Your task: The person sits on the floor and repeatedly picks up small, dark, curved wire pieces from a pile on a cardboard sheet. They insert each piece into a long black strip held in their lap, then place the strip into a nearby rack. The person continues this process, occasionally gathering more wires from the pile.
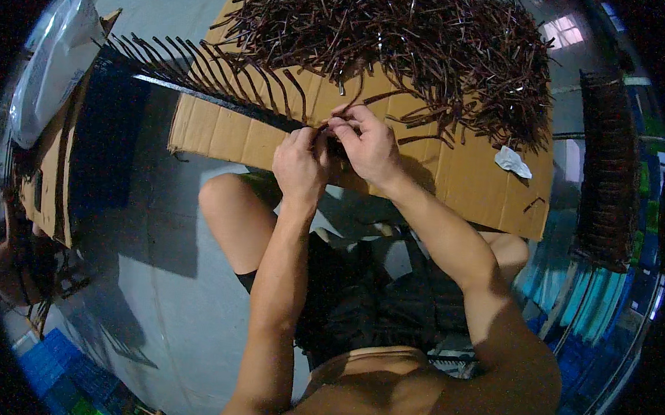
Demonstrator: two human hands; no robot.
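As brown curved strips are standing in a row along the dark bar, I am judging that seating another neatly is calling for a steady bar and an angle matching its neighbours. The left hand is gripping the bar, fingers curled narrow; the right hand is apparently pinching a single strip over the cardboard surface, near the pile.

- grey floor, shadowed at left
- bright gridded light patch, upper right
- blue patchwork surface, lower left
- turquoise strips, right side
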